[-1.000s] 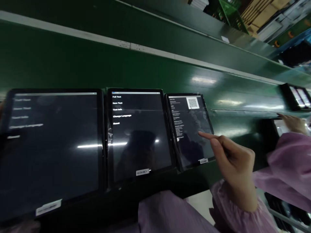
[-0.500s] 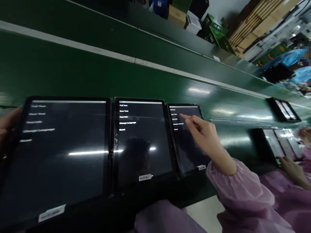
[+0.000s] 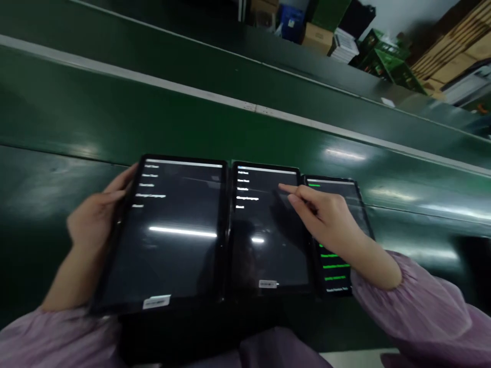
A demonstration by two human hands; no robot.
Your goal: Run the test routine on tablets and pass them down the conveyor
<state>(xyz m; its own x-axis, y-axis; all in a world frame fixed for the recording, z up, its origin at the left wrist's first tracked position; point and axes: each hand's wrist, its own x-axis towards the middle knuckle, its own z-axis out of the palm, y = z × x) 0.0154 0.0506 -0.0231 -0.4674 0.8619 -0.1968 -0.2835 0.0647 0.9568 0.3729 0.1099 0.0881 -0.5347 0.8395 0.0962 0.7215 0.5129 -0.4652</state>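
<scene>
Three black tablets stand side by side against a dark green bench (image 3: 57,117). My left hand (image 3: 95,217) grips the left edge of the left tablet (image 3: 169,235), whose screen shows a white menu list. My right hand (image 3: 326,220) has its index finger stretched out over the upper right of the middle tablet (image 3: 264,230), other fingers curled; I cannot tell whether the fingertip touches the glass. The right tablet (image 3: 337,255) shows green text lines and is partly hidden behind my right hand. Both arms wear pink sleeves.
A pale strip (image 3: 192,97) runs along the green bench behind the tablets. Cardboard boxes (image 3: 318,30) and green crates (image 3: 383,56) are stacked at the back right. White labels sit on the tablets' lower bezels.
My right hand has moved left from the right tablet to the middle one. The right tablet now shows green lines instead of the white menu. The view has swung left, and my left hand shows fully.
</scene>
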